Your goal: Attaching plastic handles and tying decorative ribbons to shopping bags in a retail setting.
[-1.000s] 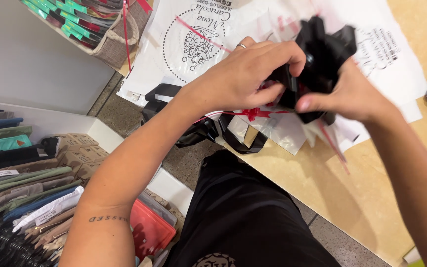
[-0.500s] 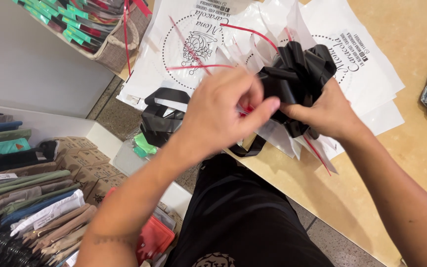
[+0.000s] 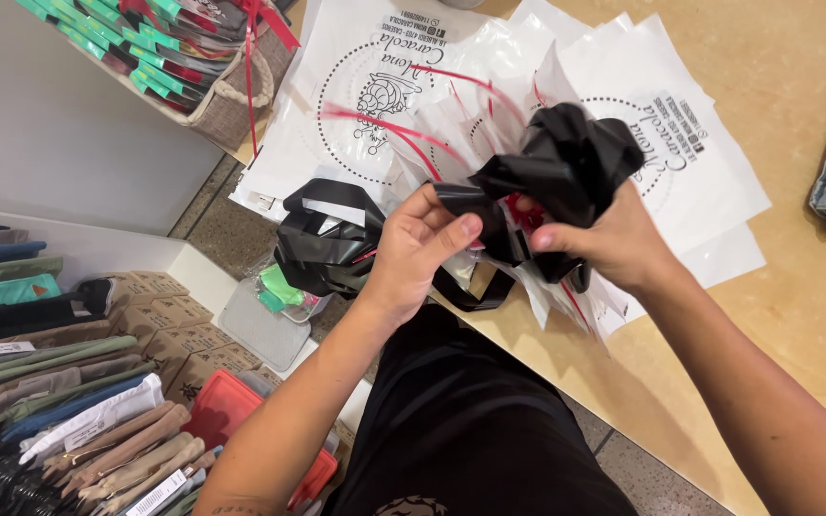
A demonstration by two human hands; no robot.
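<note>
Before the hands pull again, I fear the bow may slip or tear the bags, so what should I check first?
1. Left hand pinches a black ribbon tail: ok.
2. Right hand has a grip on the black ribbon bow: ok.
3. Red ribbon free of the bow: not ok, caught inside.
4. White plastic bags lying flat on the counter: ok.
5. Knot tight: cannot tell.

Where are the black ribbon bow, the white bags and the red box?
black ribbon bow (image 3: pixel 566 158), head view, on its crumpled upper loops
white bags (image 3: pixel 356 57), head view, on the bare top of the left bag
red box (image 3: pixel 227 411), head view, on its lid's near corner
</note>
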